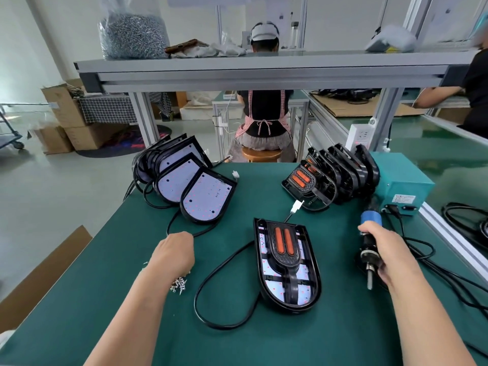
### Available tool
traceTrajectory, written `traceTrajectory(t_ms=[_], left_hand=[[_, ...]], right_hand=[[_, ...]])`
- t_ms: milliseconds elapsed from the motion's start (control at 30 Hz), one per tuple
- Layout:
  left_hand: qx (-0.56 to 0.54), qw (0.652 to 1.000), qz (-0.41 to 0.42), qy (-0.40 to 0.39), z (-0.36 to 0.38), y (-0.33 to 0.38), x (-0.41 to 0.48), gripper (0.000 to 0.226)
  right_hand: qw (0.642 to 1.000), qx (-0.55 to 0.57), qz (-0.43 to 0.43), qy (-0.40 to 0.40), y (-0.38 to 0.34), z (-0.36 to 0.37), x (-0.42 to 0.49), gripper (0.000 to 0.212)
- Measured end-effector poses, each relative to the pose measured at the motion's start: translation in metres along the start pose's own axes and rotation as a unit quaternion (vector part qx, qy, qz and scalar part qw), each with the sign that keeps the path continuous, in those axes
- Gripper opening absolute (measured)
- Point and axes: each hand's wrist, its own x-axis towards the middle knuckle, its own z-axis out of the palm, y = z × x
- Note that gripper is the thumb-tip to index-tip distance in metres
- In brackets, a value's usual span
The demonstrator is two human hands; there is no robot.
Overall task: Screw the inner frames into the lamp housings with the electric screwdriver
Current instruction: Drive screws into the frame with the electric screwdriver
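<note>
The left hand (pixel 174 253) covers its own fingertips near the screws (pixel 180 283); the label (pixel 404 199) on the teal box (pixel 401 173) is unreadably small.

The bench mat (pixel 264 344) is matt green and smooth. The middle lamp housing (pixel 287 307) is glossy black plastic, the screws (pixel 179 284) near left are shiny metal, and the electric screwdriver (pixel 368 247) on the right has a blue plastic collar. The far shelf (pixel 264 66) looks like dull aluminium.

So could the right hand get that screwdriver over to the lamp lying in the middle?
Probably yes. The right hand grips the electric screwdriver just beside the lamp housing, with only bare mat between them; its inner frame faces up, uncovered.
</note>
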Motion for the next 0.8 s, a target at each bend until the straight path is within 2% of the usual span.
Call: traceTrajectory(t_ms=[100,233,300,367,433,500,667,800], left_hand=[[-0.060,0.998,-0.014,0.013,0.001,-0.004,0.001,0.026],[-0.173,0.984,-0.007,0.045,-0.002,-0.004,0.002,0.026],[-0.249,0.965,0.003,0.083,-0.003,0.001,0.001,0.026],[-0.345,0.933,0.013,0.102,-0.002,0.009,-0.003,0.024],[-0.466,0.879,0.018,0.097,0.000,0.021,-0.010,0.021],[-0.544,0.834,0.030,0.088,0.001,0.032,-0.020,0.018],[-0.649,0.759,0.057,0.007,0.003,0.064,-0.045,0.008],[-0.702,0.705,0.070,-0.074,0.005,0.087,-0.064,0.009]], right_hand=[[0.992,0.122,-0.011,-0.039,-0.002,-0.006,-0.015,0.014],[0.971,0.225,-0.049,-0.057,-0.009,-0.009,-0.038,0.042],[0.961,0.260,-0.072,-0.052,-0.014,-0.005,-0.049,0.044],[0.945,0.308,-0.088,-0.062,-0.018,0.001,-0.058,0.041],[0.929,0.349,-0.095,-0.072,-0.020,0.005,-0.065,0.035],[0.930,0.348,-0.098,-0.070,-0.021,0.008,-0.070,0.030],[0.945,0.314,-0.066,-0.062,-0.010,0.018,-0.073,0.026],[0.921,0.388,-0.039,0.004,-0.006,0.025,-0.073,0.030]])
